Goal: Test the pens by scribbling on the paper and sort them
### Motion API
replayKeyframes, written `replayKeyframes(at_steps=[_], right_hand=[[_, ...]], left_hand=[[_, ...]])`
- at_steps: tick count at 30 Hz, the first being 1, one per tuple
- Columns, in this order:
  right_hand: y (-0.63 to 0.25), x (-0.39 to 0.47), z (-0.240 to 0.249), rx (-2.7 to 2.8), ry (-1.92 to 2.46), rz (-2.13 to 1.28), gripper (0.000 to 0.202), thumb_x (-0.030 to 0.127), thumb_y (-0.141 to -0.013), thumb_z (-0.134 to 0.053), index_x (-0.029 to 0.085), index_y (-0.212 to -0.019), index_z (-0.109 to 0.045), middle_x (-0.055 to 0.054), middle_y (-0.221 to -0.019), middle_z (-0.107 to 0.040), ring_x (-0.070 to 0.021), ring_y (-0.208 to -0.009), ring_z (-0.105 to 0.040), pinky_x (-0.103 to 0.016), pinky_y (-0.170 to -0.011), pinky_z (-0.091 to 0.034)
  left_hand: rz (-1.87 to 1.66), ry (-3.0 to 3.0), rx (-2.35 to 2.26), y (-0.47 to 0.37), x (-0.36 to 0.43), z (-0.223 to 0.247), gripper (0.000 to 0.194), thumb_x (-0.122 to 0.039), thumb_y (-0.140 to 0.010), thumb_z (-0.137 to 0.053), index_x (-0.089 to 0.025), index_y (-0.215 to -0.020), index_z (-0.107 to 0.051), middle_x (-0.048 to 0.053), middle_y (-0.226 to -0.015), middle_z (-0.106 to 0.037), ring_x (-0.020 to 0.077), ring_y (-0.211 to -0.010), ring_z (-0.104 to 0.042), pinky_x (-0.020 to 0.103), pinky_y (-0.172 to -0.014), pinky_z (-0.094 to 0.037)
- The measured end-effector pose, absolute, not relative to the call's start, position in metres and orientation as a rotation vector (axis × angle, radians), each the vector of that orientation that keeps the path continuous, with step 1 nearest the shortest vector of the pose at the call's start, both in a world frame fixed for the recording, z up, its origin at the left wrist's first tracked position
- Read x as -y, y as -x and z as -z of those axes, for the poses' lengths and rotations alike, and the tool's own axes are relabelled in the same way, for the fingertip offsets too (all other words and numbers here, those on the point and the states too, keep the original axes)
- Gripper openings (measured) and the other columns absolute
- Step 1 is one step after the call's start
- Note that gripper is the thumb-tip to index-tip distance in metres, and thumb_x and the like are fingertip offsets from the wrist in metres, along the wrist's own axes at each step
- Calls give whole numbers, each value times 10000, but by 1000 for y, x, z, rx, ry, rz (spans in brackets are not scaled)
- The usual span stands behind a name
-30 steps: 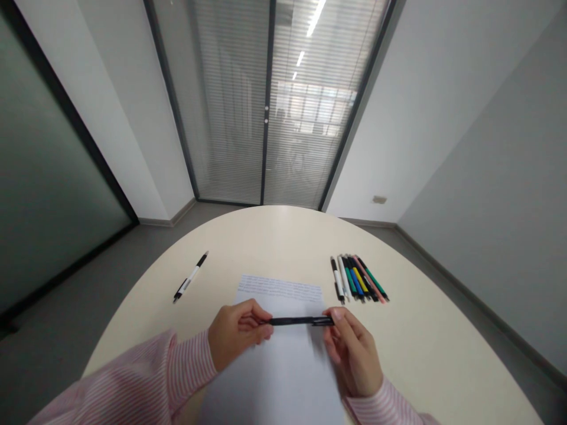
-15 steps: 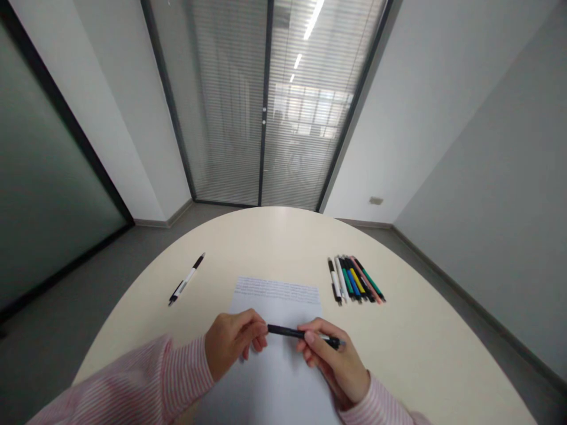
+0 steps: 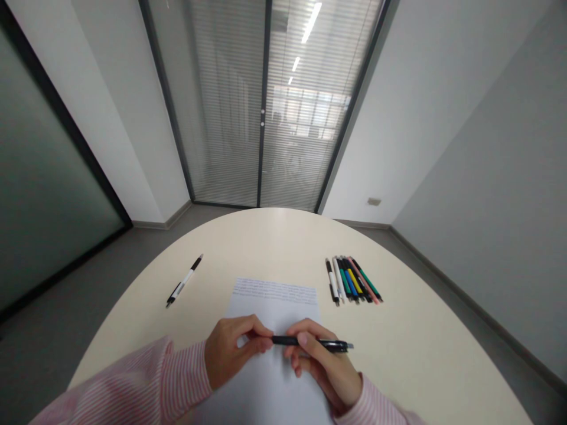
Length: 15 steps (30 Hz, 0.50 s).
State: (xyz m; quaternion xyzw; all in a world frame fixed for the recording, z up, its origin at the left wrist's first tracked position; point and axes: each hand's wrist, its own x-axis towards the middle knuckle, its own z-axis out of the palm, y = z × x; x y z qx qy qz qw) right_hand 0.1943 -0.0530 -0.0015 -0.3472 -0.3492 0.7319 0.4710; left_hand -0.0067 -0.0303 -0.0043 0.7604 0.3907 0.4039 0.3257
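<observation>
A black pen [image 3: 286, 340] was held almost level above the paper [image 3: 266, 392], in front of the wearer, by both hands. Its left end was pinched narrowly between the thumb and fingers of the left hand [image 3: 234, 350], so that the very end was hidden. Its barrel was gripped farther right by the right hand [image 3: 328, 363], with the thumb laid across it and the lower fingers curled loosely beneath; past that thumb the glossy right part was left showing, ended by a silvery tip. Between the two hands only a short stretch of barrel was exposed. Both wrists were covered by pink striped sleeves [image 3: 186, 369]. The far edge of the paper was filled with lines of writing, too small to be read, while the lower part was partly covered by the hands. On the pale table [image 3: 420, 348], a white pen [image 3: 183, 282] with black ends was placed at a slant to the left, well apart from the paper. To the right of the paper, a row of pens [image 3: 353, 281] in white, green, blue, yellow, black and pink was laid closely side by side
</observation>
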Motion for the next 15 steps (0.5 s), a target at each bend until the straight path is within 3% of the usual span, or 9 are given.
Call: replayKeyframes(at_steps=[3,6,10,13,15], right_hand=[[-194,54,5,905,826,-1876,302,361,-745,-726,90,-873,-686,-105,-738,-713,-104,-564,-612,-201,-504,-475],[-196,53,7,893,808,-1861,270,328,-748,-730,94,-878,-699,-106,-758,-718,-100,-598,-618,-193,-534,-476],[-199,51,8,858,792,-1853,236,311,-749,-733,104,-859,-707,-89,-734,-716,-90,-593,-611,-177,-532,-466],[-200,51,9,862,790,-1865,232,302,-744,-739,106,-863,-708,-94,-743,-720,-89,-591,-611,-176,-532,-466],[-199,52,9,866,784,-1864,230,301,-745,-738,107,-866,-708,-96,-749,-721,-89,-589,-610,-176,-531,-465]], left_hand=[[-1053,-2002,-983,5,30,5,156,-240,-845,-555,-164,-758,-659,-9,-602,-668,103,-539,-613,168,-569,-480],[-1106,-1986,-939,5,30,5,144,-233,-770,-638,-159,-894,-643,0,-687,-686,112,-576,-632,171,-585,-498],[-1076,-2064,-1011,5,30,4,58,-205,-773,-625,-166,-766,-668,1,-659,-683,116,-577,-628,178,-591,-488],[-960,-2074,-1014,5,30,2,252,-267,-858,-534,-163,-665,-659,-2,-570,-659,110,-529,-610,176,-556,-470],[-958,-2036,-982,5,30,2,203,-292,-853,-543,-163,-758,-668,3,-617,-675,112,-544,-616,179,-566,-480]])
